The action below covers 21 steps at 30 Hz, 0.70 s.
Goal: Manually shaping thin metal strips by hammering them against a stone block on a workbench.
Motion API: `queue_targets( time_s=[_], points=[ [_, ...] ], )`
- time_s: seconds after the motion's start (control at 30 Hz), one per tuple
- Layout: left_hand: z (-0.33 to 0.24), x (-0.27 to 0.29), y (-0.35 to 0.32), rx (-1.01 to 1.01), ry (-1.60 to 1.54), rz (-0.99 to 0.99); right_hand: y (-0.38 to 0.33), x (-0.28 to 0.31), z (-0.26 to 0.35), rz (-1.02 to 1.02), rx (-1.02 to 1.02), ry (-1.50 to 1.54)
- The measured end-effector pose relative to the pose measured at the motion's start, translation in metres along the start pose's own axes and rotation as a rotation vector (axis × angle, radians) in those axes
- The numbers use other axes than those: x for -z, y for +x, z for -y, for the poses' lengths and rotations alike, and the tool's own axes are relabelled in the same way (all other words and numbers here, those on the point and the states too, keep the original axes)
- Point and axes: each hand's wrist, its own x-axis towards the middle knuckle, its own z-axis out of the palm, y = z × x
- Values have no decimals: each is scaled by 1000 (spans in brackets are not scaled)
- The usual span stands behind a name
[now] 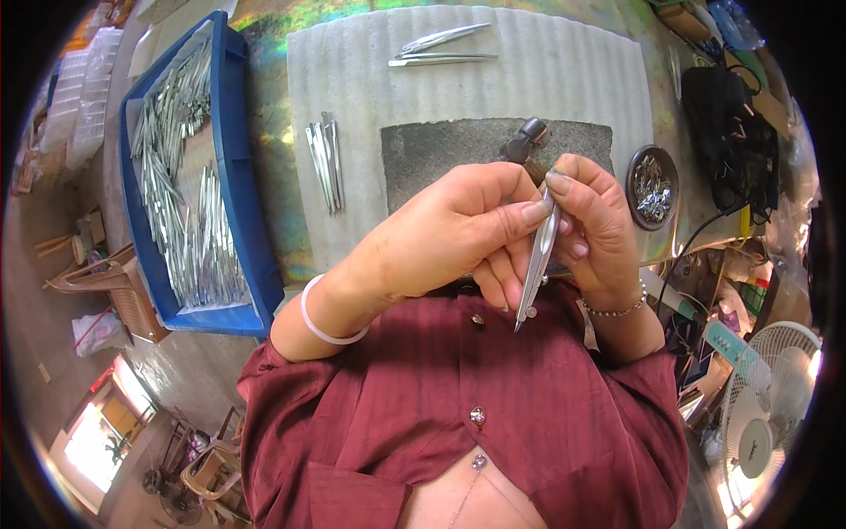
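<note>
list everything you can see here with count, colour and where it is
metal divider: one, silver, held in both hands, tip pointing down
loose dividers: small bunch, silver, on the grey mat's left side
dividers: two, silver, far end of mat
blue tray: one, left of the mat, full of silver parts
round dish: one, dark, right of the mat, small metal pieces inside
white fan: one, lower right
left hand: one, pinching the divider
right hand: one, fingers on the divider

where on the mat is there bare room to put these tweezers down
The ribbed grey mat is bare on its right, between the two finished tweezers at the top and the round dish of small parts. Another bare strip lies below the small bundle of tweezers at the left. The blue tray is crowded, and both hands cover part of the dark pad.
</note>
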Motion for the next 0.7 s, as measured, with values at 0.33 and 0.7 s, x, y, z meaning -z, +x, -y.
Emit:
queue_targets(
  time_s=[0.33, 0.7],
  points=[
    [-3, 6, 10, 42, -16, 45, 1, 3, 1, -12, 8, 42],
    [-17, 2, 9, -25, 60, 102, -9, -10, 1, -58, 283, -25]
  ],
)
